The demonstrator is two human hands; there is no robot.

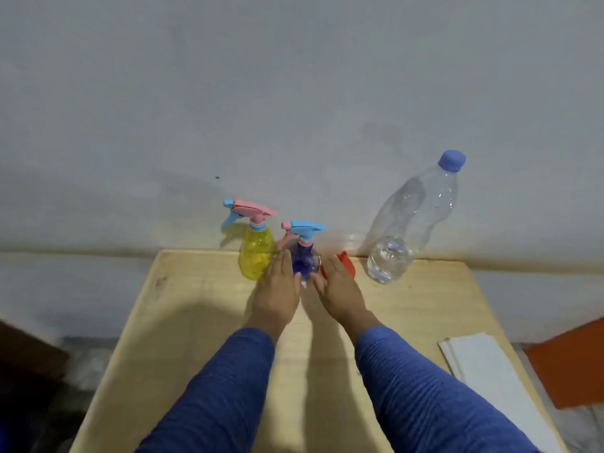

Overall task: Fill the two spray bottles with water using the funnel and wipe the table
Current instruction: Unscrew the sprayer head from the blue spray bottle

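Both hands reach forward with fingers straight, holding nothing: left hand (280, 286) and right hand (336, 286) flank the blue bottle (305, 261), which stands upright between the fingertips, equally near each. Whether they touch it is unclear. Yellow bottle (256, 253) stands just left; red funnel (347, 264) behind the right fingers; water bottle (408, 223) farther right; cloth (487, 371) on the table (196, 305).

Readable text: none anywhere in view.
Water bottle (412, 220): clear plastic, no label or print showing.
Spray bottles: yellow spray bottle (256, 253) and blue spray bottle (305, 261) plain, no markings legible.
White sheets (490, 374): blank.
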